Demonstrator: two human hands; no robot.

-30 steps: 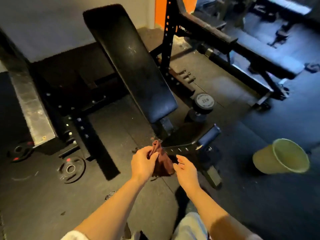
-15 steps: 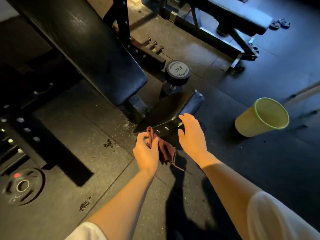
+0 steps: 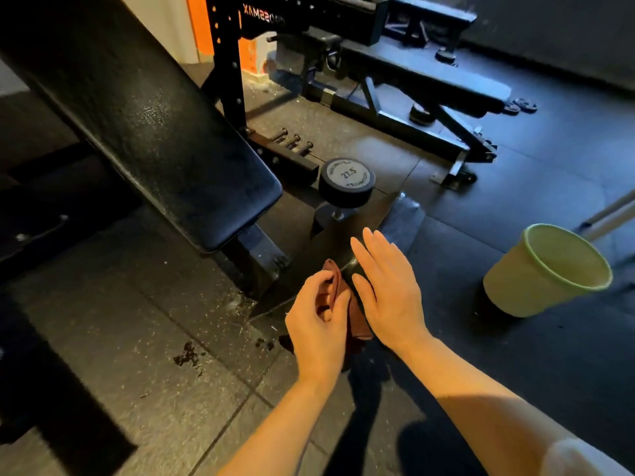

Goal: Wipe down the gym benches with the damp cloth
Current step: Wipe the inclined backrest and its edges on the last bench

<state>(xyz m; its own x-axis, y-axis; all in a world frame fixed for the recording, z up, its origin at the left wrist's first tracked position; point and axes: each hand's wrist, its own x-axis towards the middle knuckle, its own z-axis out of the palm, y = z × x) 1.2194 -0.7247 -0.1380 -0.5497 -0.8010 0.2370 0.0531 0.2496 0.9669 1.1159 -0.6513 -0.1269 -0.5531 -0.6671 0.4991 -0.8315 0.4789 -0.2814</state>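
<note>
A black incline bench fills the upper left, its long back pad (image 3: 144,118) sloping down toward its small seat pad (image 3: 319,255) in the middle. My left hand (image 3: 318,324) is shut on a reddish-brown cloth (image 3: 355,321) at the seat pad's near edge. My right hand (image 3: 385,290) lies flat with fingers apart on the seat pad, just right of the cloth. Most of the cloth is hidden between my hands. A second black bench (image 3: 422,77) stands at the back right.
A 27.5 dumbbell (image 3: 346,182) stands on end just beyond the seat pad. A pale green bucket (image 3: 546,273) sits on the dark rubber floor to the right. A black rack upright (image 3: 226,63) rises behind the bench. Debris specks (image 3: 187,355) lie on the floor at left.
The view has moved in closer to the bench. My right hand has slid forward and flattened on the seat pad, while my left hand has brought the cloth up against the pad's edge.
</note>
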